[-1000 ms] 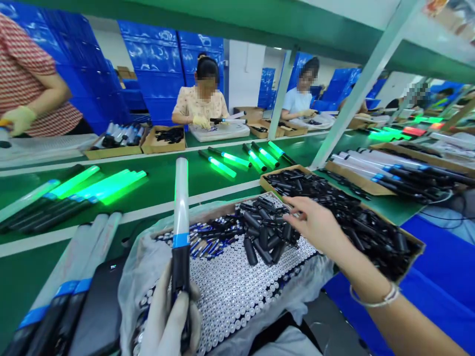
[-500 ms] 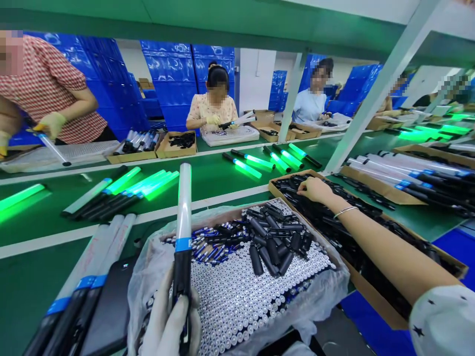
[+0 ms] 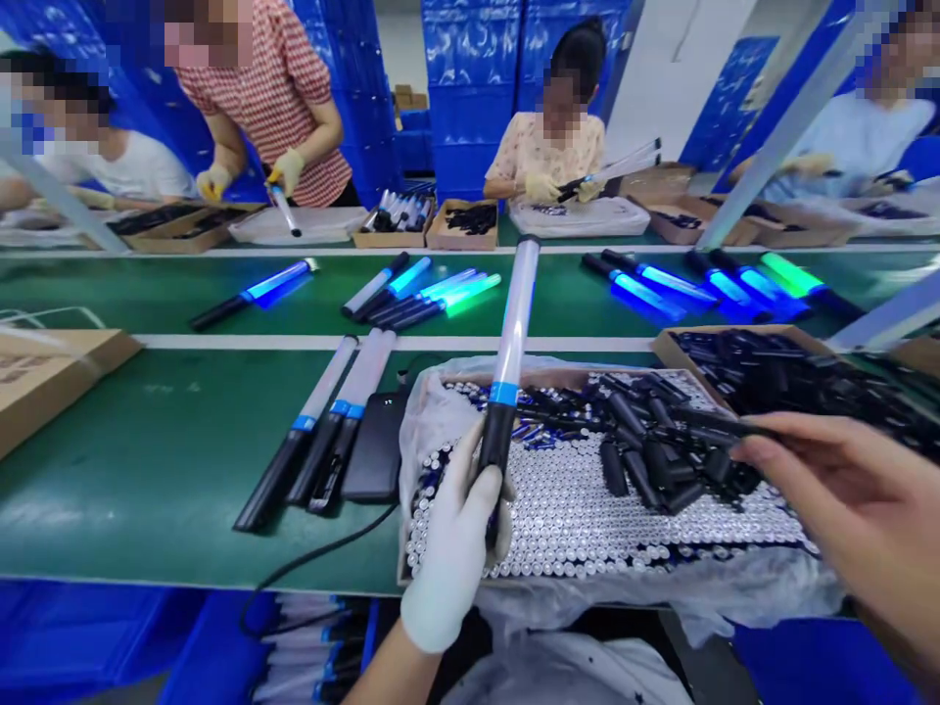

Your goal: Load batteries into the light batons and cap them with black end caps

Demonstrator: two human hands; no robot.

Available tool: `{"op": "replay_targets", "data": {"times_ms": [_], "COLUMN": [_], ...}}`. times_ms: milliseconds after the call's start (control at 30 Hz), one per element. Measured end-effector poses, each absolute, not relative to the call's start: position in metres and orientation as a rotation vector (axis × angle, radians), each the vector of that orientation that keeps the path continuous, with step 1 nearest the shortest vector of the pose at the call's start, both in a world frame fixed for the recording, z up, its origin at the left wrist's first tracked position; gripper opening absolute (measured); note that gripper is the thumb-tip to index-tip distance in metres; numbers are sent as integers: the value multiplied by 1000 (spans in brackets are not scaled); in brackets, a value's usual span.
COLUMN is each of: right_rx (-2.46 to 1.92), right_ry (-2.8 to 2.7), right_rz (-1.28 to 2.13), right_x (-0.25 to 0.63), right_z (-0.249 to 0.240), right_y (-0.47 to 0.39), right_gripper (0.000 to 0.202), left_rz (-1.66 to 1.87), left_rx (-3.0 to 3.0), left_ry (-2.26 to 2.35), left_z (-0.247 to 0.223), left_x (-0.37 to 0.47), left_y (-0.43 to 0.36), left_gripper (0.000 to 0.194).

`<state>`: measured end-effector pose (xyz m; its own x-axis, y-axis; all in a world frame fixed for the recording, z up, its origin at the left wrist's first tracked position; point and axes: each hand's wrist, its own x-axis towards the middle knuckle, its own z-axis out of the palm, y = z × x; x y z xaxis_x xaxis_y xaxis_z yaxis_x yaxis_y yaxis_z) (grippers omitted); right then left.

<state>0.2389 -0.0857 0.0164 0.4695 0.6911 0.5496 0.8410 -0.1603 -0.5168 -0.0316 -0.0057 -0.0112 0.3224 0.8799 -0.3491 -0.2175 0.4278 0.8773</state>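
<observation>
My left hand [image 3: 462, 524], in a white glove, is wrapped round the black handle of a light stick [image 3: 516, 323] with a clear tube and blue band, held upright and unlit. My bare right hand [image 3: 829, 480] pinches a thin black plastic part [image 3: 724, 423] between thumb and fingers. Both hands are over a plastic-lined tray of batteries [image 3: 573, 509]. Short black caps [image 3: 632, 460] lie heaped on the batteries. Behind my right hand stands a cardboard box of black parts [image 3: 793, 377].
Three light sticks [image 3: 323, 411] and a black power bank [image 3: 373, 446] with a cable lie left of the tray. Lit blue and green sticks [image 3: 441, 294] rest on the green belt beyond. A cardboard box [image 3: 59, 377] is far left. Several people work opposite.
The view has swung left. My right hand has come out of the parts box with a thin black part, over the tray. My left hand still holds the stick. Most lit sticks turned from green to blue.
</observation>
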Motion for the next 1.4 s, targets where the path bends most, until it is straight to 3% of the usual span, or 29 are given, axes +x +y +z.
{"op": "replay_targets", "data": {"times_ms": [200,400,767,933,1300,1400], "right_rx": [-1548,-1322,-795,-720,-613,-596], "right_ry": [-1156,-1177,-502,-527,-576,-570], "right_rz": [343,546,1644,1690,1719,1718], "right_x": [159,143,125,124,126,126], "right_z": [-1,-10,-22,-23,-20,-20], "right_y": [-58,-43,-48,-46,-38,-38], "right_gripper": [28,13,25,29,34,32], "left_rz": [880,893,385,247,297,290], "left_rx": [866,764,813,869,1022,994], "left_ry": [877,851,1004,1102,1356,1373], "left_z": [-12,-17,35,52,70,71], "left_x": [-33,-38,-46,-44,-31,-31], "left_y": [-7,-3,-10,-14,-16,-16], "left_gripper": [68,66,67,69,53,61]}}
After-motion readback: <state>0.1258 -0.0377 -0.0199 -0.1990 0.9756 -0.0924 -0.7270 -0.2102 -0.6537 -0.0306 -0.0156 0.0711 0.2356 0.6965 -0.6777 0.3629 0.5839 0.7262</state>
